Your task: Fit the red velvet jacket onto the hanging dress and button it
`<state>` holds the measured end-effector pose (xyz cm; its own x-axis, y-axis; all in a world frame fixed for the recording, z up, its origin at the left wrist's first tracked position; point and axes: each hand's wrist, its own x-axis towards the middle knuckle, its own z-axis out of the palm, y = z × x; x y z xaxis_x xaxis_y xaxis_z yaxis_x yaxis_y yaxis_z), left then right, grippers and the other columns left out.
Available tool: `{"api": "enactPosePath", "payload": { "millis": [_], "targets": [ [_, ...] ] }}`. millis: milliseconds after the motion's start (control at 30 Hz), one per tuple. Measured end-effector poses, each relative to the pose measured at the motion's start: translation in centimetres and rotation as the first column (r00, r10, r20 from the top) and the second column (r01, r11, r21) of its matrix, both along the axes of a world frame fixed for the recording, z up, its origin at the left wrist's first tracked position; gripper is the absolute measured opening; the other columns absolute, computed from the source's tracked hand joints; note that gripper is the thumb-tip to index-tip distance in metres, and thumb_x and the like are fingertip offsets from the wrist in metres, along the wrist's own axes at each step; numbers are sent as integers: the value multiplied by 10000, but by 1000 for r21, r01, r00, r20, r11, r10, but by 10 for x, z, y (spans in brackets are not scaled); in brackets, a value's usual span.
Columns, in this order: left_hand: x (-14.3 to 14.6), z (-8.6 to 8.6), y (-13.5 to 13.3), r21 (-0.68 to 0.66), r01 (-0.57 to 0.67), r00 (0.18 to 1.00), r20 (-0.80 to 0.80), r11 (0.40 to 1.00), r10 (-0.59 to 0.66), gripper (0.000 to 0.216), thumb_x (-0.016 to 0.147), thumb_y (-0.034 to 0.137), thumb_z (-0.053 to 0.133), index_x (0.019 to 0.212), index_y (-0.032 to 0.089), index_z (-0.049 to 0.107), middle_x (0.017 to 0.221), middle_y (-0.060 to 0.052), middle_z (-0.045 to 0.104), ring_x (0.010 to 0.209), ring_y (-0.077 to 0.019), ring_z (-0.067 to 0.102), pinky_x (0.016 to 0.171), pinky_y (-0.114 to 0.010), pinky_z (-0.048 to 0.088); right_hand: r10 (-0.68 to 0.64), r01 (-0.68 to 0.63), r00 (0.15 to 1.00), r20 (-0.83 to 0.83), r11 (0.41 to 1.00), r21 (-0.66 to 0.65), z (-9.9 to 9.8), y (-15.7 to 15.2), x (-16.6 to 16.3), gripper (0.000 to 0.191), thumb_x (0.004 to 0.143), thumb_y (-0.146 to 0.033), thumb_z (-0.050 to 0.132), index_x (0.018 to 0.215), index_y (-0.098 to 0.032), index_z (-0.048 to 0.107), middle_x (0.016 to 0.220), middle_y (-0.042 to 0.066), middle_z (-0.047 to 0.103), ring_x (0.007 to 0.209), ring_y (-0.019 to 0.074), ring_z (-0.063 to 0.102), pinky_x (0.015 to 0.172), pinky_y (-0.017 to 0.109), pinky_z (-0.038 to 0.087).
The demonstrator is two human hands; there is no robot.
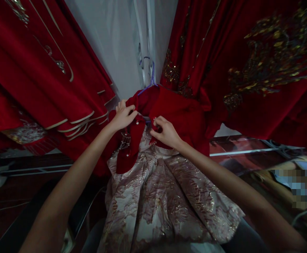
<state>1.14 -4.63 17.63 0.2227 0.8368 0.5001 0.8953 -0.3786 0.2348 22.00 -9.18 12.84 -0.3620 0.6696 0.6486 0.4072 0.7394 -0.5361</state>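
Pinching opposite front edges, the left hand (124, 116) and right hand (167, 132) hold the jacket (181, 114) parted at its opening, presumably to steady both sides while the hanger (152, 76) bears its weight. It hangs over the upper skirt (156, 200), front toward the person, collar uppermost, long axis running from hanger down to hem.

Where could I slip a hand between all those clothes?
Probably either side of the white uprights, between the hanging red garments. Crowded below: left hand and right hand at the red jacket, purple hanger above, brocade skirt beneath.
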Motion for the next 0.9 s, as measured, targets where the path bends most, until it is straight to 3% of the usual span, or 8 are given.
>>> {"api": "enactPosePath", "payload": {
  "millis": [100,233,367,467,567,733,800,900],
  "targets": [
    [-2,1,-13,68,-36,998,46,997,33,168,842,353,468,842,205,548,1305,-115,373,1241,-350,328,1023,-520,288,-151,150,976,-158,988,-17,4,3,8,220,677,-159,581,740,-229,383,876,30,464,804,183,508,677,316,453],
    [7,-7,-36,159,-141,980,162,977,115,211,892,377,393,945,214,515,1258,-144,430,1204,-326,402,1001,-483,325,-195,152,927,-320,976,-154,8,19,23,449,648,-222,640,994,-258,356,1013,37,466,713,141,530,568,279,466],
    [20,-23,-44,15,-206,931,311,978,191,242,934,394,283,1019,221,429,898,-91,578,893,-259,605,827,-406,435,-216,197,954,-207,974,-109,12,33,25,356,680,-225,610,975,-236,411,865,7,501,615,122,489,567,274,430],
    [25,-36,-41,-34,-173,946,273,984,176,296,868,418,450,1071,212,388,811,-53,591,719,-230,627,712,-353,449,-257,259,960,-108,966,0,14,33,28,184,682,-187,567,817,-217,447,788,-1,517,652,128,486,618,267,399],
    [19,-40,-38,-68,-155,958,232,986,167,357,782,346,570,1064,194,412,816,-49,614,662,-199,616,665,-317,442,-338,337,940,-49,941,-9,15,26,44,125,682,-188,544,755,-210,444,691,-20,505,602,120,457,592,253,351],
    [-3,-10,-35,-28,-127,943,306,992,129,154,792,280,549,905,181,514,766,-30,619,672,-156,585,669,-277,429,-414,416,910,41,904,-96,19,20,74,93,660,-175,532,735,-200,482,654,-23,532,570,115,453,590,247,328],
    [-3,6,-36,88,-59,925,379,994,22,112,829,245,506,912,169,513,788,-20,608,685,-125,567,669,-247,415,-327,336,942,79,927,-165,19,24,73,81,652,-176,527,715,-197,482,662,-20,543,589,118,468,601,247,342],
    [14,15,-39,205,10,902,421,979,-98,111,898,235,411,899,168,499,736,2,552,659,-105,525,646,-229,391,-71,82,996,50,960,-267,13,32,57,74,660,-198,517,709,-199,461,682,-23,540,638,124,502,634,244,386]
  ]
}}
